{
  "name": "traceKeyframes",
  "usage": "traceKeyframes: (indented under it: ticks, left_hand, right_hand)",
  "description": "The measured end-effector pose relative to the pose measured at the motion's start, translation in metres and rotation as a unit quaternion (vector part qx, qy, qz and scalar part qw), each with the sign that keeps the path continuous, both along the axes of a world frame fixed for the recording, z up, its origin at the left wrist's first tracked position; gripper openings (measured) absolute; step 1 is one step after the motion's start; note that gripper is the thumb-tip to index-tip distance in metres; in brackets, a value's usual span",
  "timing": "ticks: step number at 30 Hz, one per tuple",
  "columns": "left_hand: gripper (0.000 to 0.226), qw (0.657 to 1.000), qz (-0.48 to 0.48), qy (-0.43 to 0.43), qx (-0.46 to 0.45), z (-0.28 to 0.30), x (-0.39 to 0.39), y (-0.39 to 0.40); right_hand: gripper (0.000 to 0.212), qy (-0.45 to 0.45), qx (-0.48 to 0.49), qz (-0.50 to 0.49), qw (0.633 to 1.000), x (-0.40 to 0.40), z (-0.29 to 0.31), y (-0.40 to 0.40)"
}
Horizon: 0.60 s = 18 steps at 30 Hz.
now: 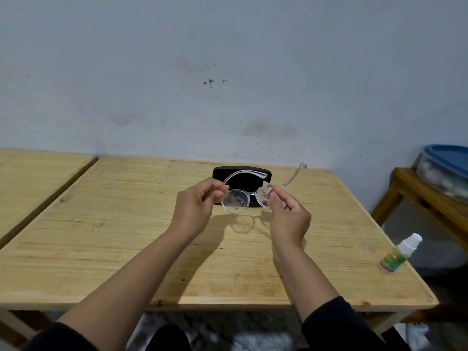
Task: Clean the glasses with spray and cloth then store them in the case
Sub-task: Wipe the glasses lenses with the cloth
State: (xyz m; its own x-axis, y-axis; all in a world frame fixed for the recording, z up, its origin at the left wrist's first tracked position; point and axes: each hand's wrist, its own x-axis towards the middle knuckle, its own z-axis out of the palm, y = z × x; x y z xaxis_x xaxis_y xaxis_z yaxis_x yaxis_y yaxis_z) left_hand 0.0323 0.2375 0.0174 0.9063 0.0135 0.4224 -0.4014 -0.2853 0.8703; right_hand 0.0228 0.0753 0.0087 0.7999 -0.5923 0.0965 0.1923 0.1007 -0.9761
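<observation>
Clear-framed glasses point(235, 202) are held up above the middle of the wooden table point(126, 224), temples unfolded and pointing away from me. My left hand point(196, 209) pinches the frame at its left end. My right hand point(288, 214) presses a small beige cloth point(266, 189) around the right lens, which the cloth and fingers mostly hide. The black glasses case point(222, 173) lies shut on the table just behind the glasses. A small white spray bottle point(397, 254) with a green label stands at the table's right edge.
A second wooden table point(38, 178) adjoins on the left with a narrow gap between. At the far right a wooden stool point(405, 183) carries a clear tub with a blue lid point(448, 158). A pale wall rises directly behind the table.
</observation>
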Motion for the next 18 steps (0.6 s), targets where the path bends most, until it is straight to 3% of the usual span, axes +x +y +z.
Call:
traceKeyframes:
  ticks: [11,15,18]
  left_hand:
    - [0.033,0.999,0.029,-0.025,-0.032,0.001,0.000,-0.003]
    - [0.035,0.998,0.054,-0.025,-0.030,0.001,0.003,0.006]
    - [0.037,0.997,0.077,-0.020,-0.019,0.002,0.005,0.013]
  right_hand:
    - [0.019,0.034,-0.008,0.107,0.994,0.005,-0.001,0.003]
    - [0.018,0.065,0.000,0.223,0.973,0.007,0.007,-0.005]
    - [0.018,0.093,-0.071,0.305,0.945,0.008,0.013,-0.013]
